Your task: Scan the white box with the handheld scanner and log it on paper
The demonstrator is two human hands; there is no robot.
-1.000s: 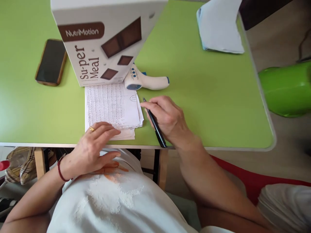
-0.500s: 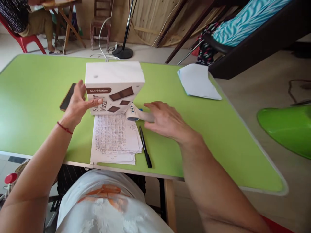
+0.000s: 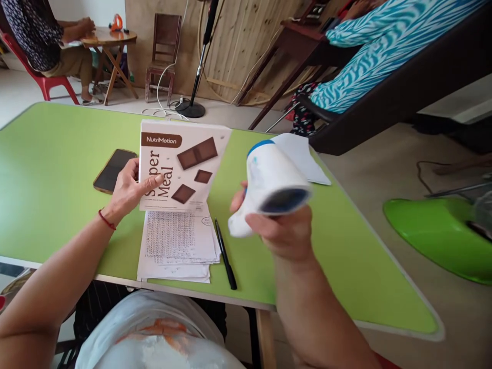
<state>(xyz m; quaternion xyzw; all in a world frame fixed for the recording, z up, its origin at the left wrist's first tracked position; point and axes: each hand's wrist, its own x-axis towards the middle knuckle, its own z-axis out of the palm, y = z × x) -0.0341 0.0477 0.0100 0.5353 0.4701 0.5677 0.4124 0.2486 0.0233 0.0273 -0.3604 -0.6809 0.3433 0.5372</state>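
My left hand [image 3: 128,187] grips the left edge of a white box [image 3: 184,166] printed "NutriMotion Super Meal" with chocolate pieces, its thumb on the front face. Tilted back, the box shows mostly its front. To its right my right hand [image 3: 286,230] is wrapped round the handle of a white and blue handheld scanner [image 3: 269,177], lifted above the table. Its dark oval window points toward me, and motion blurs it slightly. Handwritten papers [image 3: 175,241] lie in front of the box, with a black pen [image 3: 226,256] beside them.
On the green table [image 3: 61,189] a phone [image 3: 115,170] lies behind my left hand. White sheets [image 3: 303,154] rest at the far right. Beyond the table are a stand's round base [image 3: 190,109], a wooden chair [image 3: 164,56], two seated people and a green chair [image 3: 434,230].
My right hand has taken up the scanner from beside the box and raised it. My left hand has closed on the box, which has tilted back. The view has shifted slightly.
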